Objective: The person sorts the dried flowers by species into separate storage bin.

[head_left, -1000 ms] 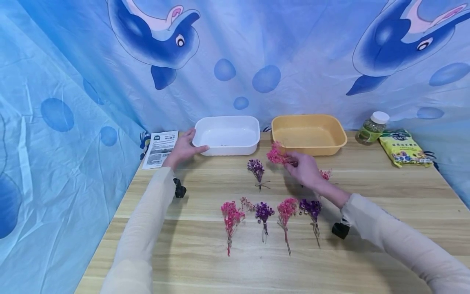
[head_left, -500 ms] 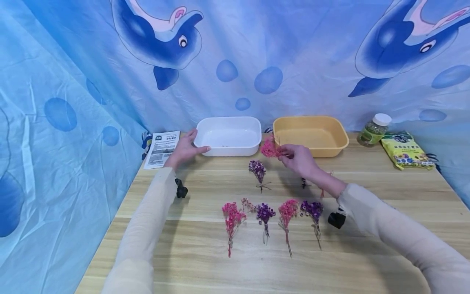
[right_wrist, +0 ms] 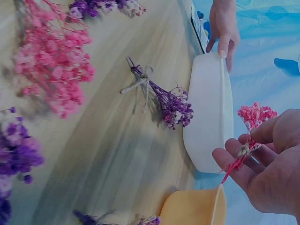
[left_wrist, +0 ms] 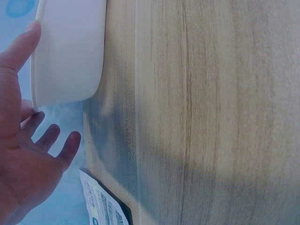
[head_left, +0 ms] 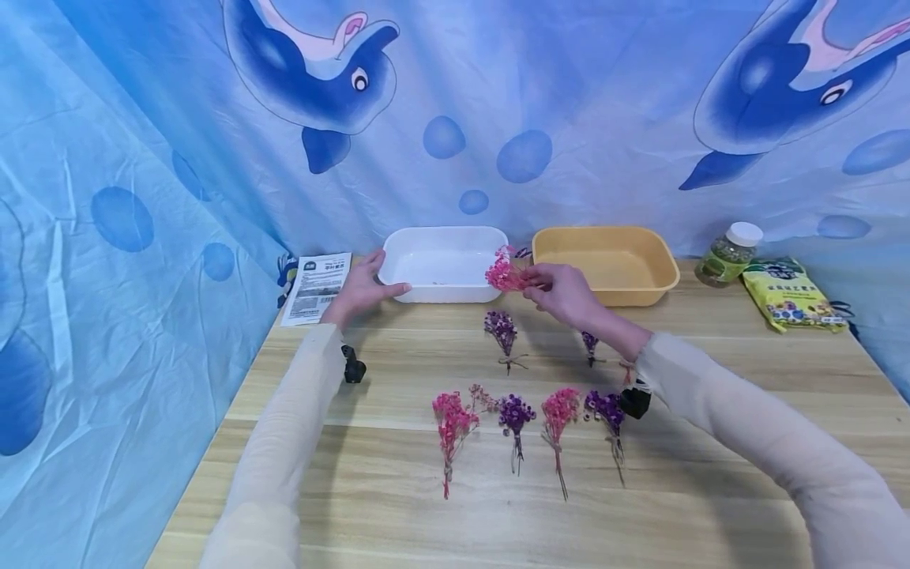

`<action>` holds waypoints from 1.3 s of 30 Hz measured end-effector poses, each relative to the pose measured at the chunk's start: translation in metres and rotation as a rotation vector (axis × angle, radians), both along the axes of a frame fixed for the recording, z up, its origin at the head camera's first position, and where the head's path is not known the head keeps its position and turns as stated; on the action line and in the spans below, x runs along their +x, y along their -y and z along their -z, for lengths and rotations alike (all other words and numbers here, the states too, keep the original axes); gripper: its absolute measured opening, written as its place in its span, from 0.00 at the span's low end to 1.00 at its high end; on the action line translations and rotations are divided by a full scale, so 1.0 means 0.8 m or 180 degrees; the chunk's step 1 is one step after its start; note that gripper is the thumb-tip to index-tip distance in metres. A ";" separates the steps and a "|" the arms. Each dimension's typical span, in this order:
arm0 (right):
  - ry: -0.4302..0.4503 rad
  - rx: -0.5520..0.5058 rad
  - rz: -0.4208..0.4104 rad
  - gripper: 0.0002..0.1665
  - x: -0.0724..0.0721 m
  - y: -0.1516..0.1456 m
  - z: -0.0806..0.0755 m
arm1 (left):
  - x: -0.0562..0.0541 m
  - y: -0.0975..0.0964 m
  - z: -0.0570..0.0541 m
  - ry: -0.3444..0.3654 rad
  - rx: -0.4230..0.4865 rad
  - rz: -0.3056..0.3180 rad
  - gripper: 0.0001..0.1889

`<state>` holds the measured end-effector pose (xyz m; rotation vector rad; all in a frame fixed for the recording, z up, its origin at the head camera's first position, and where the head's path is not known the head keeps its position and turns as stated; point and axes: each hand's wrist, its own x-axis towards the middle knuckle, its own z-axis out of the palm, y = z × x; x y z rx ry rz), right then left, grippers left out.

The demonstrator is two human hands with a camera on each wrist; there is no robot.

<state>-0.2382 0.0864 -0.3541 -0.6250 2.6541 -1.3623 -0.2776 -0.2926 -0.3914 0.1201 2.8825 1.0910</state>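
My right hand point(head_left: 562, 294) pinches a small bunch of pink dried flowers point(head_left: 505, 273) by its tied stems. In the right wrist view the pink bunch point(right_wrist: 251, 133) has its blossoms up, and twine wraps the stems. In the head view the blossoms overlap the right front corner of the white basin point(head_left: 448, 294). At the basin's left end rests my left hand point(head_left: 364, 291), thumb along the front rim and fingers spread at the back. The left wrist view shows the thumb point(left_wrist: 28, 44) at the rim and other fingers loose. A purple bunch point(head_left: 502, 330) lies below the white basin.
A yellow basin point(head_left: 604, 297) stands right of the white one. Further right are a jar with a white lid point(head_left: 728, 254) and a yellow packet point(head_left: 792, 295). A printed sheet point(head_left: 317, 291) lies at the left. Pink bunches point(head_left: 453, 427) and purple bunches point(head_left: 515, 419) lie in front.
My right hand has moved left with the pink bunch, from in front of the yellow basin to the white basin's right corner. The left hand stays at the white basin.
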 end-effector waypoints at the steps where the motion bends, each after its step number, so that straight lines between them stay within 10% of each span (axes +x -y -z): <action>1: 0.0062 -0.0019 -0.0009 0.21 -0.002 0.003 -0.002 | 0.001 0.000 0.000 0.0004 0.0001 0.0001 0.56; 16: 0.0353 -0.0218 -0.0236 0.19 -0.040 0.050 -0.014 | 0.001 0.003 0.001 0.0006 0.0041 0.0019 0.56; 39: -0.0144 0.0282 -0.0463 0.14 -0.097 0.116 -0.006 | -0.007 0.004 0.005 0.0009 0.0056 -0.0007 0.56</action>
